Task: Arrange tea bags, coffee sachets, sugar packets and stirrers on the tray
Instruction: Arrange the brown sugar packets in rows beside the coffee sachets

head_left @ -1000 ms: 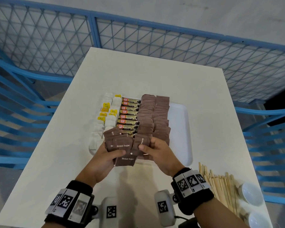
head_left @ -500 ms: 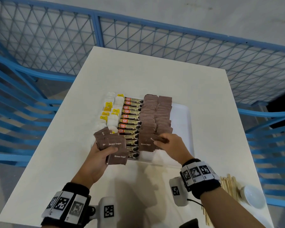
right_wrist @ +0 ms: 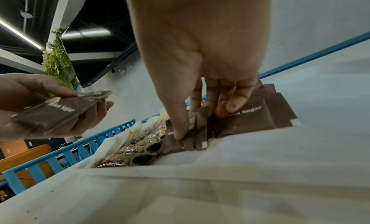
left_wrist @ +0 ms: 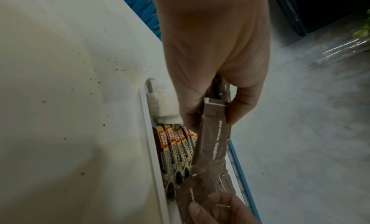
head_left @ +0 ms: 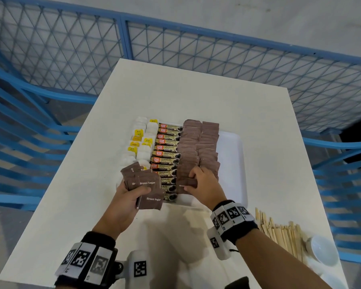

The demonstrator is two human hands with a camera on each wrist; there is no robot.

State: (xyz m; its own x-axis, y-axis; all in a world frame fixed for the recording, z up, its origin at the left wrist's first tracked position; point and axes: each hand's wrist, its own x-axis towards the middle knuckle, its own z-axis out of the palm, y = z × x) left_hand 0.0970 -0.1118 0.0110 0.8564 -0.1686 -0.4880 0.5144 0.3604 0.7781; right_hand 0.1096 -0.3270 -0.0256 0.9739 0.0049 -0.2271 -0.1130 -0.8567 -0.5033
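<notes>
A white tray point(head_left: 231, 163) on the table holds rows of white tea bags point(head_left: 143, 153), coffee sachets point(head_left: 167, 154) and two rows of brown sugar packets point(head_left: 198, 147). My left hand point(head_left: 131, 192) grips a fanned bunch of brown sugar packets point(head_left: 146, 184) just above the tray's near left corner; the same bunch point(left_wrist: 212, 148) shows in the left wrist view. My right hand point(head_left: 198, 182) pinches a brown sugar packet point(head_left: 186, 183) at the near end of the left sugar row, thumb and fingers on the packets point(right_wrist: 192, 132). Wooden stirrers point(head_left: 279, 232) lie on the table at the near right.
White cups point(head_left: 323, 251) stand beside the stirrers at the table's near right corner. The right strip of the tray is bare. A blue mesh fence point(head_left: 175, 49) surrounds the white table point(head_left: 196, 90) on the far side and both sides.
My right hand moved from the left hand's bunch to the near end of the sugar row with a packet. The left hand shifted left and up a little with its bunch.
</notes>
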